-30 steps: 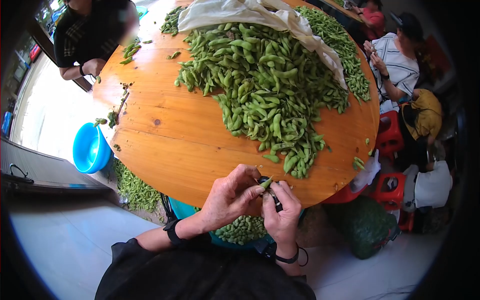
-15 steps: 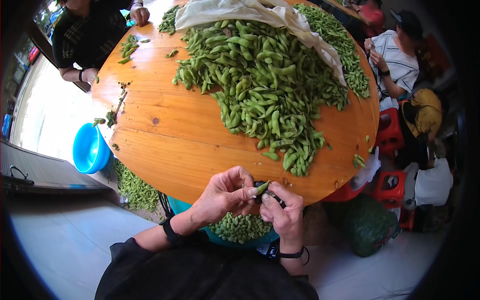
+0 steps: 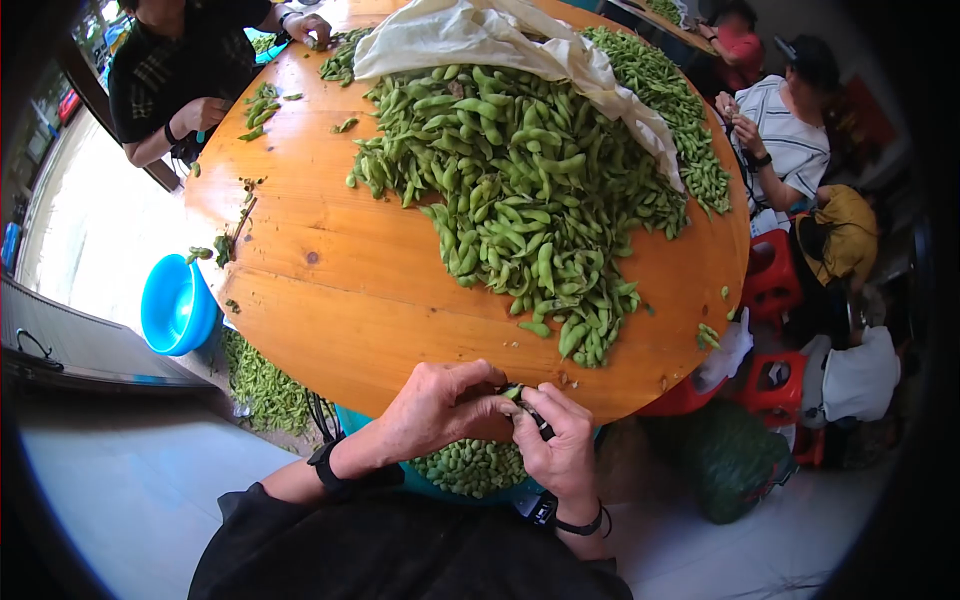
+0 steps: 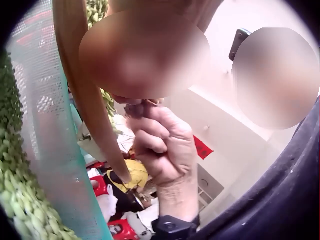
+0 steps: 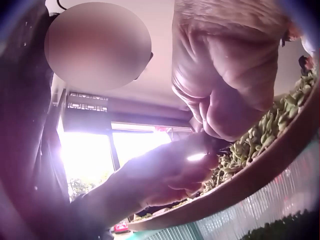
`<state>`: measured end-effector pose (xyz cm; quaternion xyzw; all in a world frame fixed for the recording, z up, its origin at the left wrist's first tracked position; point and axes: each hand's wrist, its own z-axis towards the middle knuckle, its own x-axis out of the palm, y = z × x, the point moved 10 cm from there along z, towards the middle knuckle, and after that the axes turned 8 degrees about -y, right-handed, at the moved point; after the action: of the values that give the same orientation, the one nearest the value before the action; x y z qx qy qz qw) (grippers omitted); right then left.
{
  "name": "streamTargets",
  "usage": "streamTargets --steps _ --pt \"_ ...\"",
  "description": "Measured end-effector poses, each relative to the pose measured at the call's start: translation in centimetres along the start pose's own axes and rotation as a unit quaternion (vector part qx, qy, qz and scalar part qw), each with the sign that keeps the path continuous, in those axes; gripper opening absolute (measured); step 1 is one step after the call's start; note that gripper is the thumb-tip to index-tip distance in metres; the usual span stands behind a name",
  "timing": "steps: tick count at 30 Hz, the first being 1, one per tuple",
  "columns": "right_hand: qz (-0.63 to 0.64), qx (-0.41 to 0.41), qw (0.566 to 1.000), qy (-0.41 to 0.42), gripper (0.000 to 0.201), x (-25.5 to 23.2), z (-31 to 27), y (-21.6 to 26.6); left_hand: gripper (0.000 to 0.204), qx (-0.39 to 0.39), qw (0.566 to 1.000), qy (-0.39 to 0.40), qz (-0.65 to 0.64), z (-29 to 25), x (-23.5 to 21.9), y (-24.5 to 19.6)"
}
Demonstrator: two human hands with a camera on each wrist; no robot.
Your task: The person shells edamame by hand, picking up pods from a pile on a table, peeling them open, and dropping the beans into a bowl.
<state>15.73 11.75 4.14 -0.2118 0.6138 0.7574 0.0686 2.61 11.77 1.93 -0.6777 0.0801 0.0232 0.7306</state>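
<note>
Over the near edge of the table, both hands meet at a green edamame pod. My left hand pinches it between thumb and fingers. The right hand grips its other end with curled fingers, a black band showing along them. In the right wrist view the hands overlap and hide the pod. Below them, a teal mesh basket holds shelled green beans. A big heap of edamame pods covers the middle of the round wooden table.
A white cloth lies over the heap's far side. At the left are a blue basin and pods on the floor. Red stools and a green sack stand right. Other people sit around, one at the table's far left.
Both hands have come slightly nearer the body, and less of the pod shows between the fingertips. The person at the far left now has both hands at the table edge.
</note>
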Motion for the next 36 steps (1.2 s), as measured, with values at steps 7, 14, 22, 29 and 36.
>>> streamTargets --steps 7,14,22,29,36 --pt "-0.162 -0.105 0.972 -0.132 0.022 0.9 -1.3 2.1 0.017 0.108 0.986 -0.046 0.118 -0.4 -0.2 -1.8" --pt "-0.138 -0.09 0.963 -0.212 0.034 -1.5 -1.8 2.3 0.021 -0.257 0.889 -0.038 -0.376 -2.0 2.0 4.0" --pt "-0.02 -0.061 0.978 -0.2 0.028 -1.5 -1.6 1.4 0.015 -0.234 0.824 -0.029 -0.515 -2.3 2.8 4.3" --pt "-0.061 -0.109 0.98 -0.156 0.025 -0.5 -1.4 2.1 0.008 -0.255 0.791 -0.023 -0.555 -2.1 2.8 3.7" --pt "-0.161 -0.185 0.955 -0.164 0.024 1.2 -1.5 3.4 0.015 -0.313 0.801 -0.087 -0.502 -3.2 3.0 5.3"
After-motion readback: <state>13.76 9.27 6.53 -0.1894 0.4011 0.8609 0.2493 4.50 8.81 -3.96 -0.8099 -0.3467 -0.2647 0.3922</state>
